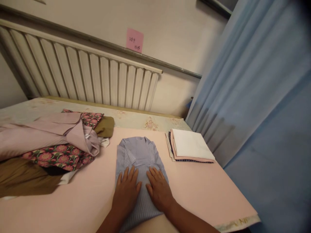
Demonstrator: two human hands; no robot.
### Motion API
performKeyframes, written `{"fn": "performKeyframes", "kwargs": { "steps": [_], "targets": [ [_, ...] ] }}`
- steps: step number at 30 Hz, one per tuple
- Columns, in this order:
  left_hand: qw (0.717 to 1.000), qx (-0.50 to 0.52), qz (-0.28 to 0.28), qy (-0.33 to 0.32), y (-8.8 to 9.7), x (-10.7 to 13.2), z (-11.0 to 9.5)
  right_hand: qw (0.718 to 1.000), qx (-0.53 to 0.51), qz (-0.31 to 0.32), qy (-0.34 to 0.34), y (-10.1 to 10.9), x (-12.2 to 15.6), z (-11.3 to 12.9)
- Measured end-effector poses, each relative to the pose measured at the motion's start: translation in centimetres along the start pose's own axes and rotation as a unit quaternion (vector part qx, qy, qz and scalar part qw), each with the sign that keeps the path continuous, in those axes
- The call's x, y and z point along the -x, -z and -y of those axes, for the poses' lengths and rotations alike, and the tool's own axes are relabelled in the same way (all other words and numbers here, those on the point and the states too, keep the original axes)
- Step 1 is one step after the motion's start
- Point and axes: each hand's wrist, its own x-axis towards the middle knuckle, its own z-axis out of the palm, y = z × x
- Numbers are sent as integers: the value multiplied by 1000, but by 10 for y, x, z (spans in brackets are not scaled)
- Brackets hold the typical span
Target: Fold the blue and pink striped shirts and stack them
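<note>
A blue striped shirt [142, 152], folded into a long narrow shape with its collar at the far end, lies flat on the pink cloth [97, 204]. On the left half of the shirt rests my left hand [126, 191], palm down with the fingers spread. My right hand [159, 189] lies flat on the right half, its fingers also apart. Both hands touch the fabric and neither grips it. The near end of the shirt is partly covered by my left forearm.
Loose clothes are heaped at the left: a pale pink striped garment [41, 132], a floral one [55, 157] and an olive one [29, 178]. A folded stack with white cloth [190, 144] on top sits at right. Behind are a radiator [97, 76] and blue curtain [243, 90].
</note>
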Motion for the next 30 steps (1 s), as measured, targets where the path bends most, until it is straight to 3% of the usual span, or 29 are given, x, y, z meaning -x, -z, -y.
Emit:
{"fn": "performKeyframes", "kwargs": {
  "steps": [16, 30],
  "targets": [
    [999, 24, -24, -13, -7, 5, 4, 998, 35, -42, 16, -5, 2, 0],
    [999, 30, -17, -12, -3, 8, 4, 999, 30, -28, 7, -6, 1, 1]
  ]
}}
